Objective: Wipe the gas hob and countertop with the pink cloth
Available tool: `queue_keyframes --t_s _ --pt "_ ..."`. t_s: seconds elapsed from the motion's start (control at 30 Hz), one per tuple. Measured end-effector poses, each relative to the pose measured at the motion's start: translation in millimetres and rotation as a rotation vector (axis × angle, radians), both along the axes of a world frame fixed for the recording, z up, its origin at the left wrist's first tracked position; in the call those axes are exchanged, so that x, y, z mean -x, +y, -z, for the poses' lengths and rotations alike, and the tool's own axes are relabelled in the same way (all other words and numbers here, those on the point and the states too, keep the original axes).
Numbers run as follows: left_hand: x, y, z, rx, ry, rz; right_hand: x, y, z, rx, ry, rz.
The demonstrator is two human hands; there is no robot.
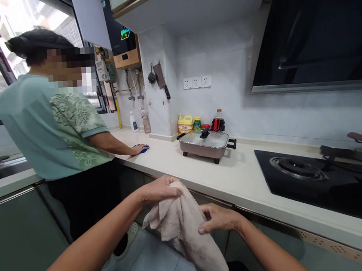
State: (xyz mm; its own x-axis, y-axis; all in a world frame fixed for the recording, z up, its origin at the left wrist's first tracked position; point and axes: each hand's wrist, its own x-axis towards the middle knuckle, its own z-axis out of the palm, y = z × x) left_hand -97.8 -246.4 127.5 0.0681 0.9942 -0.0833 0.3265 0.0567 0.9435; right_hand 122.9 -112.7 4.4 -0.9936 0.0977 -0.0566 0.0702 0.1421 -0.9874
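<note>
A pale pinkish-beige cloth [186, 229] hangs crumpled from my hands in front of the counter's edge. Pinching its upper part, my left hand [161, 188] is closed on a bunched fold. My right hand [218, 218] grips the cloth's right side, thumb in front, with the fingertips partly hidden behind the fabric. The lower end of the cloth drapes down over the floor. Beyond my hands, on the counter, stands a brownish electric pan [204, 149] with a glass lid and black handles.
The white counter [232, 177] runs across, with a black gas hob [313, 184] at right. Bottles, including a yellow jug [185, 125], stand behind the pan. At left, another person [42, 123] presses a blue cloth [143, 148] onto the counter. A cleaver [160, 77] hangs on the wall.
</note>
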Motion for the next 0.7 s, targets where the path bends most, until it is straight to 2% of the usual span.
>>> queue_keyframes --t_s 0.1,0.2,0.3,0.4,0.53,0.7 --pt "10 -6 -6.2 -0.074 0.069 -0.053 -16 8 30.2 -0.031 -0.070 0.061" --pt "16 -10 -10.9 -0.107 0.113 -0.058 -27 12 54.2 0.034 -0.029 0.169" --pt "16 -9 -14.3 -0.096 0.111 -0.073 -32 9 62.9 0.225 0.025 0.340" --pt "10 -4 -15.8 -0.104 -0.038 -0.177 -33 1 62.8 0.390 0.085 0.435" --pt "-6 8 -17.3 -0.071 -0.227 -0.284 -22 -14 72.0 0.518 0.227 0.387" --pt "-42 21 -19.0 -0.046 -0.289 -0.256 2 -43 103.9 0.644 0.341 0.285"
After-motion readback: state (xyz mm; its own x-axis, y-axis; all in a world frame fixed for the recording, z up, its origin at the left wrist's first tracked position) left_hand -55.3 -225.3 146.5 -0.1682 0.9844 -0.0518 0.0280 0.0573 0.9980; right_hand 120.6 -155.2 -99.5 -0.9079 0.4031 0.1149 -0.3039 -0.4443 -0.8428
